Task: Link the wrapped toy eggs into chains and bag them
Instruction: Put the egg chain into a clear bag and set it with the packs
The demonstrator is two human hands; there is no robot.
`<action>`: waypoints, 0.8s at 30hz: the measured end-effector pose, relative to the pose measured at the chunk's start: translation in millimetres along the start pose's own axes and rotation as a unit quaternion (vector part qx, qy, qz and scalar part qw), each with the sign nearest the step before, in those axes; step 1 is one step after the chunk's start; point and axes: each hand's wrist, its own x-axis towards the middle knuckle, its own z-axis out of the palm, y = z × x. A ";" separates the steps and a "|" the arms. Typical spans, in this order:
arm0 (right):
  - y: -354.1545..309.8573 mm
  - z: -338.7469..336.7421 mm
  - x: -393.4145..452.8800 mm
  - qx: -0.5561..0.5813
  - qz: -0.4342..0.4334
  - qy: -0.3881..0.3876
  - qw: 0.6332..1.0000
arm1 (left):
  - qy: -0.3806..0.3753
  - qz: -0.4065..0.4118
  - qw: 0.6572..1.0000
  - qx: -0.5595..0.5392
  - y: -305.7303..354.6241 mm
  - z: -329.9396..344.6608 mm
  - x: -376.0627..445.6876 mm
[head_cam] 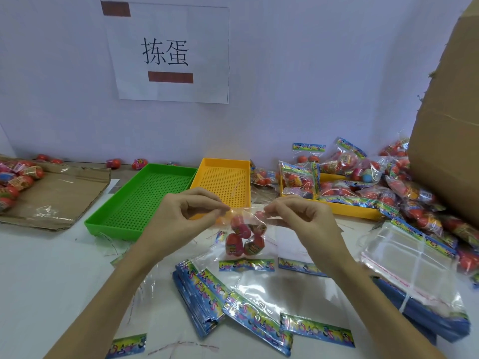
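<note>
Left hand (181,213) and right hand (298,216) pinching the clear plastic bag (248,255) — top corners; red wrapped toy eggs (245,238) inside, above white table (51,281)

A white paper sign (168,54) with two large black characters hangs on the pale wall (311,73), fixed by strips of brown tape. Below it, a green perforated tray (140,200) sits touching a yellow perforated tray (224,180). A flattened sheet of cardboard (59,200) lies at the far left, and a tall cardboard box (451,125) stands at the right edge.
</note>
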 end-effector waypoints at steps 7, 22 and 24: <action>5.6 8.2 -2.5 -0.027 0.011 0.017 0.999 | 0.037 -0.078 0.991 -0.103 -5.6 6.2 3.5; -10.7 25.2 -11.0 0.056 -0.003 -0.052 0.997 | -0.053 -0.114 0.990 -0.071 14.8 32.1 -3.2; -12.2 24.5 -9.9 0.048 0.012 -0.022 0.999 | 0.004 -0.129 0.988 -0.087 11.6 36.8 -3.7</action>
